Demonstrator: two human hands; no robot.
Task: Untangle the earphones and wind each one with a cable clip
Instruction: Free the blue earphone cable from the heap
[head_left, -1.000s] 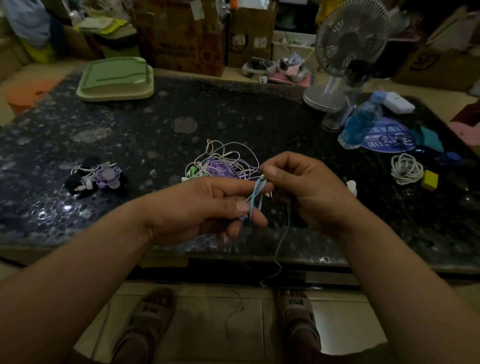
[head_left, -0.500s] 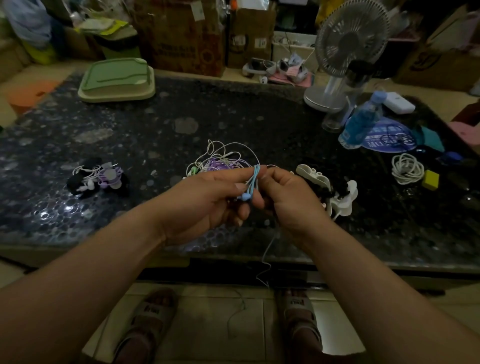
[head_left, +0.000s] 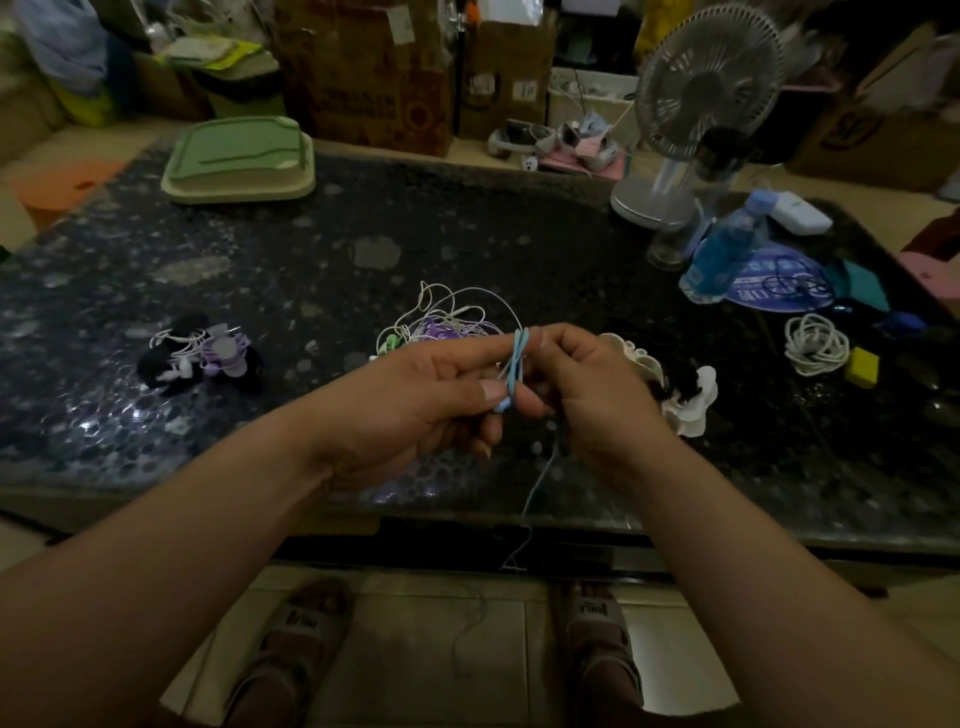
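A light blue earphone cable (head_left: 517, 361) is looped around the fingers of my left hand (head_left: 436, 400), held above the table's front edge. My right hand (head_left: 587, 387) pinches the same cable just beside the loops. The cable's loose end (head_left: 535, 493) hangs down past the table edge towards the floor. Behind my hands lies a tangle of white, purple and green earphones (head_left: 447, 325). At the left sits a small pile of wound earphones (head_left: 205, 353) in white, purple and black. White cable clips (head_left: 685, 400) with something black lie right of my right hand.
The dark speckled table (head_left: 337, 249) carries a green lidded tray (head_left: 239, 161) at the back left, a white fan (head_left: 696, 104), a blue bottle (head_left: 724, 254) and a coiled white cable (head_left: 815, 345) at the right. Boxes stand behind. My sandalled feet are below.
My right hand has moved down and in towards the left hand, uncovering the white clips on the table. The blue loops sit tighter around my left fingers and the hanging end is shorter.
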